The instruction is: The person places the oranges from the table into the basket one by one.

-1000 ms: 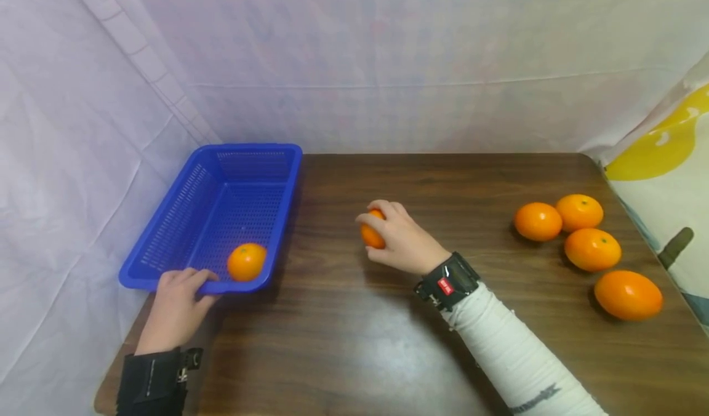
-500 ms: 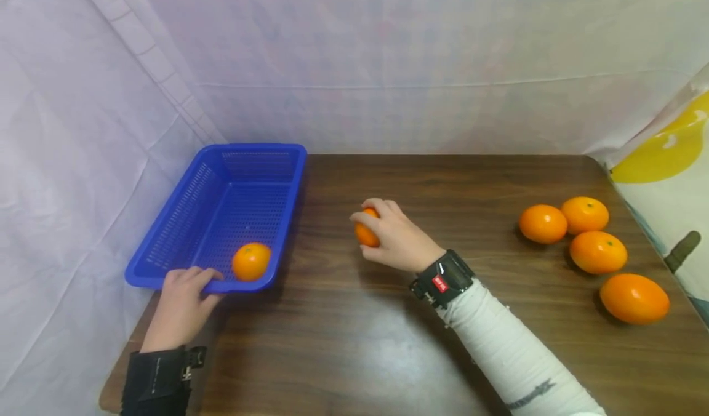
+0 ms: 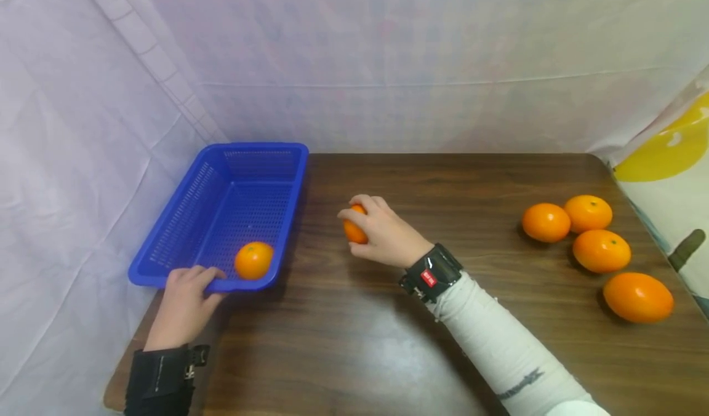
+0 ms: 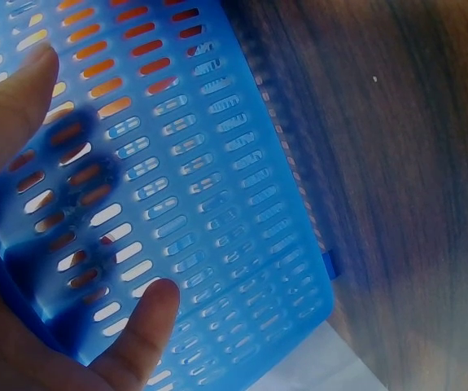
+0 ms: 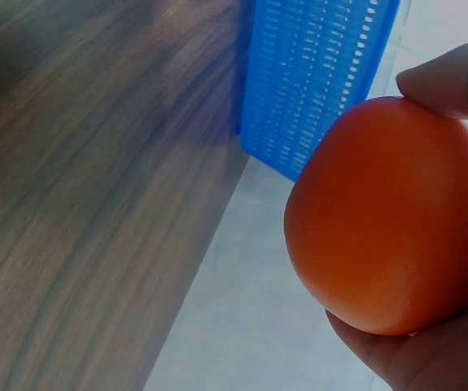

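Right hand (image 3: 388, 234): thumb and curled fingers clasp the held orange (image 3: 355, 226) at mid-table, to the right of the blue basket (image 3: 244, 285) and apart from it. The right wrist view shows digits on opposite sides of the fruit. The fruit appears raised above the wooden table (image 3: 360, 348); the clearance beneath it cannot be confirmed.

Left hand (image 3: 185, 305): fingers hook over the near rim of the basket and grip it. One basket orange (image 3: 254, 260) lies inside, at the near right corner. On the right of the table lie a cluster of three oranges (image 3: 600, 251) and a fourth orange (image 3: 638, 298), close to the table's right edge.

Possible faults and causes:

1. Dropped fruit — the skin is smooth and rounded, so uneven finger pressure could squeeze it out and let it roll.
2. Rim strike — if the right hand travels left too low, the fruit or knuckles could hit the basket's right rim and shove the basket.
3. Basket tilt — support is at the near rim only; a downward press or a pull there could tip it and set the basket orange rolling.
4. Edge loss: a knock to the fourth orange could send it off the table.
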Motion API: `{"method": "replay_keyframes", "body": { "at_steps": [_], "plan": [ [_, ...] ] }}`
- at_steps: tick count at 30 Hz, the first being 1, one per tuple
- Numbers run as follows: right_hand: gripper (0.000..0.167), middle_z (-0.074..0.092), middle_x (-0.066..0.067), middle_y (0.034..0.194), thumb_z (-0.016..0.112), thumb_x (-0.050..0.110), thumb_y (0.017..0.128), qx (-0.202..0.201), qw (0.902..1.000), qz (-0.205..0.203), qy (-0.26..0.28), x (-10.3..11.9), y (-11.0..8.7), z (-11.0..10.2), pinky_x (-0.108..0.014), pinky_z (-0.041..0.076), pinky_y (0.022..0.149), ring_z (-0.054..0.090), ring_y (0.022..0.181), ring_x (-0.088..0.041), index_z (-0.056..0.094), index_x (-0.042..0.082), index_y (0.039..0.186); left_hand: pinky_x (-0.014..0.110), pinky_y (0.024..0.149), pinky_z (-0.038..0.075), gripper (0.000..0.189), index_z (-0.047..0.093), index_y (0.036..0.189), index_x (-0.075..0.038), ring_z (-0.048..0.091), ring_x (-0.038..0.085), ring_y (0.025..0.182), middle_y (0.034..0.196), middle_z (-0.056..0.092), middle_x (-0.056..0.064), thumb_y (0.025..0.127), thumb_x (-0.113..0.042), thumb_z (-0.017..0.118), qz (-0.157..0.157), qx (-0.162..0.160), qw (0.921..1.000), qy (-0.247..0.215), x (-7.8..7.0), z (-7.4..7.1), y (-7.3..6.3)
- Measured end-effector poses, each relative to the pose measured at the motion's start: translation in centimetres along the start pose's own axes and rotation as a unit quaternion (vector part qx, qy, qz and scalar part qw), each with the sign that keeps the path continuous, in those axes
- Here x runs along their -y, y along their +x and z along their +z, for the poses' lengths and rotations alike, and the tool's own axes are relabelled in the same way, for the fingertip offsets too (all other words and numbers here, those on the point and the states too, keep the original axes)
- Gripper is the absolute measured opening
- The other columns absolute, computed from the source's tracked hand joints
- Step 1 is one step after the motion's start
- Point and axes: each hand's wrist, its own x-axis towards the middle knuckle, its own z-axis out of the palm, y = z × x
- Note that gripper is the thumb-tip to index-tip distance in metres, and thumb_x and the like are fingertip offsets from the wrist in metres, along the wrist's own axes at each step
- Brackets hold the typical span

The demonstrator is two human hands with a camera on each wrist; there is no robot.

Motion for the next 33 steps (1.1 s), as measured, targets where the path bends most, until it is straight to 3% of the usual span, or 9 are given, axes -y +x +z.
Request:
{"method": "replay_keyframes", "body": {
  "at_steps": [12, 26, 33],
  "plan": [
    [0.054, 0.051, -0.016, 0.137, 0.075, 0.026, 0.082, 0.007, 0.9999, -0.009, 0.000, 0.7, 1.3, 0.4, -0.040, 0.055, 0.094, 0.050, 0.119, -0.033, 0.062, 0.017, 0.134, 0.057, 0.093, 0.034, 0.016, 0.070, 0.095, -0.006, 0.053, 0.042, 0.101, 0.091, 0.069, 0.014, 0.082, -0.005, 0.078, -0.022, 0.017, 0.9996, -0.002, -0.2, -0.2, 0.0],
    [0.052, 0.051, -0.015, 0.136, 0.075, 0.027, 0.083, 0.016, 0.9995, -0.026, 0.009, 1.9, 3.0, 1.2, -0.040, 0.052, 0.098, 0.049, 0.119, -0.032, 0.062, 0.017, 0.133, 0.057, 0.092, 0.035, 0.016, 0.070, 0.094, -0.006, 0.055, 0.042, 0.099, 0.088, 0.069, 0.013, 0.081, -0.004, 0.079, -0.010, 0.005, 0.9999, -0.006, -0.4, -0.2, 0.0],
    [0.051, 0.050, -0.015, 0.138, 0.073, 0.028, 0.085, 0.017, 0.9993, -0.033, 0.010, 2.6, 3.9, 1.4, -0.038, 0.051, 0.098, 0.049, 0.120, -0.031, 0.061, 0.018, 0.134, 0.052, 0.090, 0.035, 0.018, 0.069, 0.091, -0.007, 0.057, 0.039, 0.092, 0.084, 0.068, 0.010, 0.077, -0.003, 0.081, 0.014, -0.020, 0.9997, 0.002, -0.2, 0.1, 0.0]
  ]
}}
